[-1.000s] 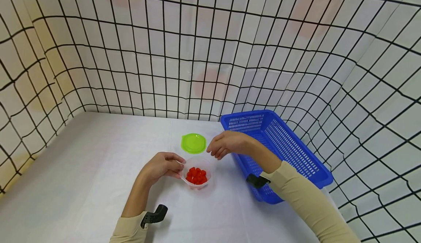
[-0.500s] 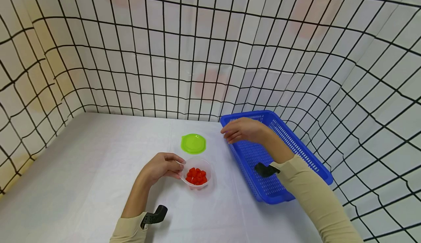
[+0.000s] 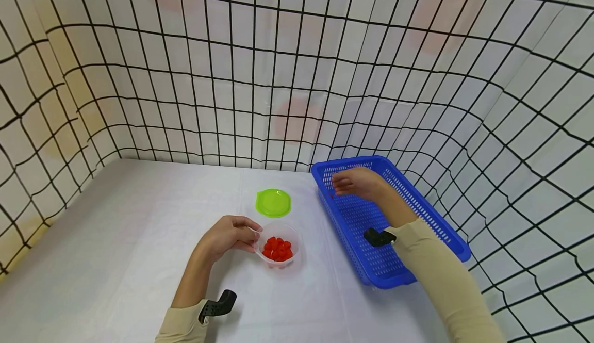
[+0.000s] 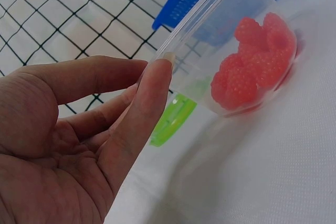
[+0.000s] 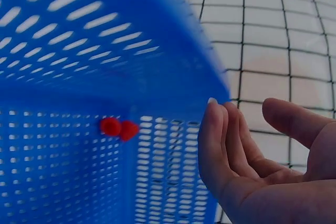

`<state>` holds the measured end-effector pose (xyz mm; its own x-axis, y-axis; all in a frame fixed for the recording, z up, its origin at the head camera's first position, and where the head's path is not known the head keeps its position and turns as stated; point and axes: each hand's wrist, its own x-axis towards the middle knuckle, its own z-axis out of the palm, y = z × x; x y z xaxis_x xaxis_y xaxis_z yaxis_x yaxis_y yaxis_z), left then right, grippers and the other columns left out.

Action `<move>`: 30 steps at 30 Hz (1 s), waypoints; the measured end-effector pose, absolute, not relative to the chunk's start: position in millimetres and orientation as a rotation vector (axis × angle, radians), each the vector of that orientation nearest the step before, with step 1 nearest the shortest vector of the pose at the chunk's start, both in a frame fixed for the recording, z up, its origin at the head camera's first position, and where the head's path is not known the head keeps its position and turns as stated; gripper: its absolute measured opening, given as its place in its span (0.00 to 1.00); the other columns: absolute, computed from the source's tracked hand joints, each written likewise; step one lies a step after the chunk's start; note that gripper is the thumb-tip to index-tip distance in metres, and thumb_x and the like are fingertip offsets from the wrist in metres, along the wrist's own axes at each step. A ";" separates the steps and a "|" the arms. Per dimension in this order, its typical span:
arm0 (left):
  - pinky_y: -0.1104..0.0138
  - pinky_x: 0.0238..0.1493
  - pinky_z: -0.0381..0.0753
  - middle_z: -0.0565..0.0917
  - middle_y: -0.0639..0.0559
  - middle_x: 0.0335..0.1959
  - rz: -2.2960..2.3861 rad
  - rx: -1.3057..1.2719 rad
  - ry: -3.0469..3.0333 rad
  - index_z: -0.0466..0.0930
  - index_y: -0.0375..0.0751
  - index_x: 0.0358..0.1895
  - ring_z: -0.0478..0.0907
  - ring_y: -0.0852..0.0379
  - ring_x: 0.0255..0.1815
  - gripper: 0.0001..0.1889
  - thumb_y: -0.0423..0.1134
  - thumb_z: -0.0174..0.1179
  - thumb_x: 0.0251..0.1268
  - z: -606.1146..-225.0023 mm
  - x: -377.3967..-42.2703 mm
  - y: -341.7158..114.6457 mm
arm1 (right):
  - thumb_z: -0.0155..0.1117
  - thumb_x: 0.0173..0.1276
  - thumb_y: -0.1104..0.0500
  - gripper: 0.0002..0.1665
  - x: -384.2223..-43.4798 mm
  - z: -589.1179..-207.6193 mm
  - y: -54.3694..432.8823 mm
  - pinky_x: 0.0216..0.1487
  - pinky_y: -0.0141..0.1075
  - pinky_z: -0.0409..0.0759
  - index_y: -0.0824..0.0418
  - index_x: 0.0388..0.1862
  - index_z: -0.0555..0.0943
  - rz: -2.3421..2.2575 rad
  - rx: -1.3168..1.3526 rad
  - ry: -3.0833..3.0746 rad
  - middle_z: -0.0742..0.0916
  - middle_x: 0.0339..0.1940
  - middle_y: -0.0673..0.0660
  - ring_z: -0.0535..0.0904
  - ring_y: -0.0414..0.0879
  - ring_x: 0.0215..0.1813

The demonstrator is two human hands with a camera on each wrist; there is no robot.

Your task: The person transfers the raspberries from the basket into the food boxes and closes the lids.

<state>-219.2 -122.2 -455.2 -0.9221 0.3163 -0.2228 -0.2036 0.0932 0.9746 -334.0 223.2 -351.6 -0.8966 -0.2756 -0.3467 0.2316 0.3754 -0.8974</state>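
My left hand [image 3: 230,239] pinches the rim of a round clear plastic tub [image 3: 296,240] between thumb and fingers. Red raspberries [image 4: 254,61], several of them, lie in the bottom of that tub, which stands on the white cloth. Over the far left part of a blue basket [image 3: 366,252] is my right hand [image 3: 356,182], its fingers bent loosely and the thumb apart, holding nothing. Two raspberries [image 5: 118,128] lie inside the basket, near a corner, as the right wrist view shows. Behind the tub a green lid [image 3: 273,202] lies flat.
A white cloth [image 3: 116,240] covers the table. Black grid netting [image 3: 260,75] before white sheeting rises at the back and both sides. The basket stands close to the netting on the right. A black wrist camera [image 3: 218,303] sits on the left sleeve.
My right hand has moved right from beside the green lid to over the basket. A red spot now shows inside the basket below it. The left hand and tub have stayed put.
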 end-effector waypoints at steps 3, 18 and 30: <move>0.63 0.40 0.90 0.85 0.41 0.37 1.891 0.105 1.996 0.81 0.25 0.52 0.84 0.53 0.30 0.15 0.32 0.58 0.68 -455.5 -218.9 -122.2 | 0.50 0.82 0.60 0.27 -338.8 -361.6 228.6 0.57 0.37 0.85 0.78 0.70 0.68 -1.533 0.019 2.209 0.75 0.67 0.73 0.82 0.47 0.50; 0.64 0.40 0.90 0.86 0.40 0.37 1.907 0.138 1.980 0.79 0.23 0.54 0.83 0.53 0.32 0.17 0.32 0.58 0.67 -455.8 -217.6 -123.3 | 0.52 0.80 0.60 0.25 -352.1 -404.0 238.9 0.56 0.39 0.86 0.74 0.68 0.72 -1.482 0.222 2.238 0.81 0.58 0.68 0.83 0.49 0.46; 0.64 0.40 0.90 0.86 0.40 0.37 1.909 0.131 1.978 0.80 0.23 0.53 0.84 0.53 0.31 0.16 0.32 0.58 0.67 -455.1 -217.8 -123.7 | 0.58 0.77 0.58 0.22 -359.6 -425.4 242.6 0.49 0.37 0.88 0.72 0.62 0.77 -1.374 0.356 2.243 0.85 0.44 0.60 0.84 0.46 0.38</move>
